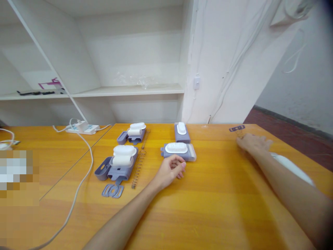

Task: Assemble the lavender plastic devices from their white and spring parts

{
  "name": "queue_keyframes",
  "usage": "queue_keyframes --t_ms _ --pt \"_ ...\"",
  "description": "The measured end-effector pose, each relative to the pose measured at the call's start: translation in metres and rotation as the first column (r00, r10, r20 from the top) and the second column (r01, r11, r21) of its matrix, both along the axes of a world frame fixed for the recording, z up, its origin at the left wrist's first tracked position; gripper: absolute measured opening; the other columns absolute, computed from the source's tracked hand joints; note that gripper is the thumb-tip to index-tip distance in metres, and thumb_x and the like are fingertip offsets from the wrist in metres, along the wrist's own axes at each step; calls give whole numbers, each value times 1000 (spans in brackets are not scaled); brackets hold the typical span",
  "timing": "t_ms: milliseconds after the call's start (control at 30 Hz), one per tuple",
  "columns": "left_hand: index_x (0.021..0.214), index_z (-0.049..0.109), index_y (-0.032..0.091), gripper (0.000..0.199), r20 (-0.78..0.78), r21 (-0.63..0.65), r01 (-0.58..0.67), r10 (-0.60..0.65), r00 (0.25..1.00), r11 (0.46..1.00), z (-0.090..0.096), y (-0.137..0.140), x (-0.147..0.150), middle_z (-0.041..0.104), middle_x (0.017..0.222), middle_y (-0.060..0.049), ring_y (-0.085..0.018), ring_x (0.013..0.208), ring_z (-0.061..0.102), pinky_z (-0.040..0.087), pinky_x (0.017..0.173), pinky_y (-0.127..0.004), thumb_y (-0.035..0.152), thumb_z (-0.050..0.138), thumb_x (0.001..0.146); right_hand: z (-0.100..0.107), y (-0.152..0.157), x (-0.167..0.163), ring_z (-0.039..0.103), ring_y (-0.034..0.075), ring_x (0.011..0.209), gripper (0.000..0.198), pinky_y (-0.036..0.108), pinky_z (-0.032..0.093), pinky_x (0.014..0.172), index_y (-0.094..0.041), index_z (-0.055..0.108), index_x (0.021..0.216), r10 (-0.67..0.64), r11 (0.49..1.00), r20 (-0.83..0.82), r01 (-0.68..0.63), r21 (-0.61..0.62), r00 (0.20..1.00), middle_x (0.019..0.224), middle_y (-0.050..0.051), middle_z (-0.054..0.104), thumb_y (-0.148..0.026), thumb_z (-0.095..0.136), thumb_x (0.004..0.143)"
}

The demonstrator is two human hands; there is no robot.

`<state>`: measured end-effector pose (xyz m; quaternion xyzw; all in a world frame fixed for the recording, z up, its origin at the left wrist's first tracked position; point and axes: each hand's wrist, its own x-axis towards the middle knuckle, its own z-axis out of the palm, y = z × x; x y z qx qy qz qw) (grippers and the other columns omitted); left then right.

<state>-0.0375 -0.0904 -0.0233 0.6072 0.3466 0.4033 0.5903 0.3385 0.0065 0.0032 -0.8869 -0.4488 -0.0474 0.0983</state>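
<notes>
Head view: your right hand (pixel 253 142) is at the spring (pixel 239 133) on the desk's (pixel 208 208) far right, hold unclear; your left hand (pixel 173 169) curls loosely, seemingly empty. Reaching looks current; gripping calls for a light pinch.

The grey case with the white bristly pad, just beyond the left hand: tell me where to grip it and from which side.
Probably across the long sides of the grey case, below the bristly pad, coming from above: it lies lengthwise from left to right, pad upward, and the left hand crowds its near edge.
</notes>
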Motion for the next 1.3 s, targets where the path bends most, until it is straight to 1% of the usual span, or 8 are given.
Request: queue_keyframes --t_ms 167,300,567,733,867,967,1100,1300 --pt "90 54 14 32 -3 5 2 -2 1000 1000 -1 1 0 59 68 -2 -10 51 57 46 48 -21 44 59 80 1 -6 -14 58 36 96 38 41 37 69 1 70 92 107 994 9 -107 -5 994 94 32 63 -30 49 82" --pt "91 54 14 32 -16 20 1 -1 1000 1000 -2 2 1 58 68 -2 -10 51 57 45 48 -21 44 58 80 2 -14 -43 62 32 88 40 35 40 65 -8 72 91 184 982 24 -185 34 983 91 23 67 -36 44 83" --pt "93 53 16 26 -146 142 -18 39 988 990 -4 -4 4 56 68 0 -9 54 53 42 50 -20 39 56 82 6 -79 -127 64 26 81 38 31 42 62 -21 72 91 307 854 -62 -246 459 950 90 10 71 -46 45 83" --pt "109 51 21 36 -337 396 -12 157 928 918 0 -11 5 58 85 -1 -8 55 50 41 52 -21 39 60 79 4 -120 -174 62 20 72 35 29 43 63 -21 70 85 550 766 -262 -354 536 793 83 4 70 -48 48 82" --pt "122 44 25 67 -457 585 77 250 853 807 10 -19 5 55 108 -4 -15 76 55 47 68 -29 48 72 65 2 -142 -204 60 17 68 33 27 45 63 -19 69 85 712 684 -453 -387 618 536 79 4 69 -44 48 85" --pt "117 47 25 60 -542 624 169 267 797 763 14 -22 7 54 108 -5 -21 93 54 46 74 -31 50 69 67 1 -152 -218 59 17 67 30 26 45 61 -19 67 87 785 618 -502 -402 675 363 77 3 66 -42 48 87" --pt "108 51 22 29 -579 651 175 333 745 739 10 -21 8 57 100 -5 -21 95 53 44 76 -31 36 55 82 -3 -158 -221 56 16 63 29 25 45 55 -18 66 86 815 576 -482 -365 731 321 73 3 63 -41 48 87" --pt "90 53 20 24 -579 686 187 373 725 703 8 -19 6 55 94 -5 -20 90 52 42 71 -29 41 58 80 -9 -149 -204 52 13 55 31 23 43 52 -17 61 103 800 576 -480 -238 782 360 62 -2 54 -41 48 87"
